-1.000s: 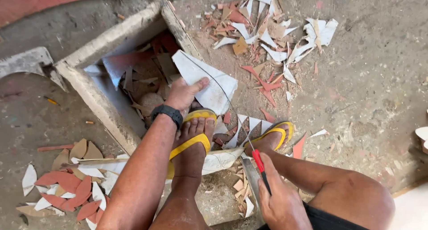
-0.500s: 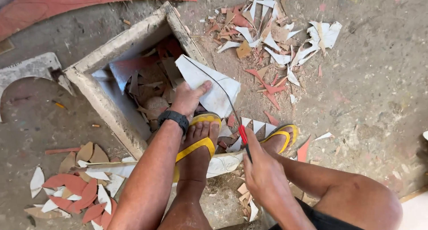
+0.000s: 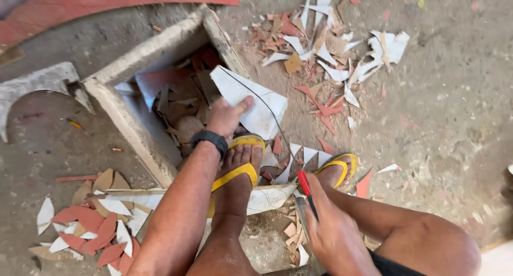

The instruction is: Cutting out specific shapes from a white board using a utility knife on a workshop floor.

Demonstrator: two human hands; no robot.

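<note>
Left hand (image 3: pixel 227 115) presses flat, fingers spread, on white tile (image 3: pixel 251 99): stiff, brittle, sharp-edged, so hold by flat face. Right hand (image 3: pixel 334 230) clamped on red-handled cutter (image 3: pixel 305 188).

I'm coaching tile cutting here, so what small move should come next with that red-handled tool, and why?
Probably draw the red-handled cutting tool onward along the dark curved line on the white tile piece. The right hand grips it at the line's near end, while the left hand pins the tile.
</note>
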